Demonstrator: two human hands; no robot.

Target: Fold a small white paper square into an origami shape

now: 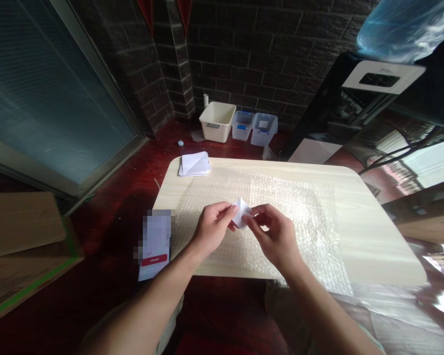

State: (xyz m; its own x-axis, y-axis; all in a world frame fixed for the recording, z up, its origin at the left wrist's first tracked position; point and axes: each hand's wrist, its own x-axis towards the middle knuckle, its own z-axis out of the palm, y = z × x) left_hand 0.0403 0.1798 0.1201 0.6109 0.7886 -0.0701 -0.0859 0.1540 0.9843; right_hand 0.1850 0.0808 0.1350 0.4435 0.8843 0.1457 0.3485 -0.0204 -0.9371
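Note:
A small piece of folded white paper (241, 213), roughly diamond-shaped, is held up over the table between both hands. My left hand (213, 224) pinches its left corner between thumb and fingers. On the opposite side, my right hand (273, 230) grips the right edge with thumb and fingertips. Beneath the hands, a sheet of bubble wrap (299, 222) covers much of the pale wooden table (370, 217). A stack of white paper sheets (194, 163) lies at the table's far left corner.
A phone-like screen (154, 266), partly blurred out, is at the table's left edge. Beyond the table stand a cream basket (216, 123) and two clear plastic bins (263, 130). Cardboard boxes (25, 231) sit at left; a water dispenser (329, 113) stands at back right.

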